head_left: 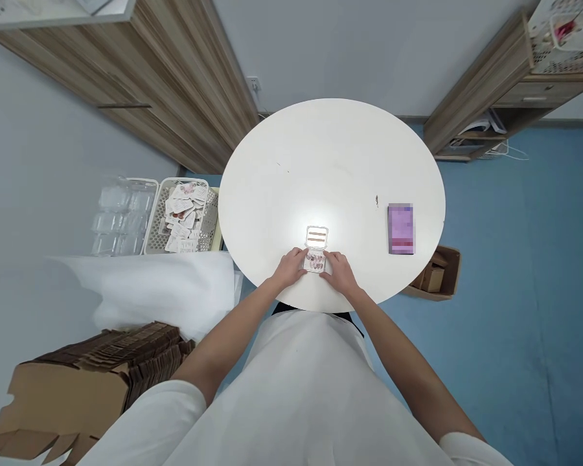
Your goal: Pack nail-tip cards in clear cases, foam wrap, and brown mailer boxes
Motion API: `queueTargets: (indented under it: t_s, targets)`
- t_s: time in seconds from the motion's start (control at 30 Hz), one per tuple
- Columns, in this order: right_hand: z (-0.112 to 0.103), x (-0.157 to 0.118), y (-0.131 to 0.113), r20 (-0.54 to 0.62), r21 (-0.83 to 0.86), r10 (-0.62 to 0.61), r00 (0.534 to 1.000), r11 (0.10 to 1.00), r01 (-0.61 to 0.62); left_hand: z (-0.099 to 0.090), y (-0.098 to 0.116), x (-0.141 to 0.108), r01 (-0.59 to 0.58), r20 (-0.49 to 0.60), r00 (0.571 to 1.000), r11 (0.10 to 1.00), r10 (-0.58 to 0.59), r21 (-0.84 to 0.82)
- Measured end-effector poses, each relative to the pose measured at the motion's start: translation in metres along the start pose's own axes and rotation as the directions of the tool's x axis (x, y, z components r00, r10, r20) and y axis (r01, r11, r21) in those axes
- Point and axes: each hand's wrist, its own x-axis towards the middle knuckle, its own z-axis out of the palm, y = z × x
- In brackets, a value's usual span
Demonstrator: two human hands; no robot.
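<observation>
A small clear hinged case (315, 262) lies unfolded near the front edge of the white oval table (315, 155). Its near half holds several pinkish pieces that look like press-on nails; the far half, the lid (317, 237), shows two brownish strips on white. My left hand (290, 268) grips the case's left side, thumb near the front corner and fingers by the hinge. On the opposite side my right hand (339, 272) holds it in the same way, fingertips at the right edge.
A purple pixelated rectangle (401, 228) lies at the table's right, beside a small dark mark (377, 201). Left of the table stand a white basket of cards (205, 223), clear plastic boxes (121, 220) and folded cardboard (68, 401). An open carton (449, 278) sits at the right.
</observation>
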Motion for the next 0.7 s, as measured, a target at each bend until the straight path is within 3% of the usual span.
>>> queueTargets:
  t_s: [0.27,0.7]
  targets:
    - [0.0045,0.0041,0.001,-0.008,-0.044,0.032,0.999,0.998,-0.033,0.0044,-0.0071,0.0007,0.013,0.017,1.0,0.999,-0.013,-0.033]
    - [0.0061,0.0005,0.0007,-0.025,-0.024,0.074,0.997,0.997,-0.074,0.0102,-0.005,0.0016,0.006,0.037,0.999,0.997,-0.009,0.081]
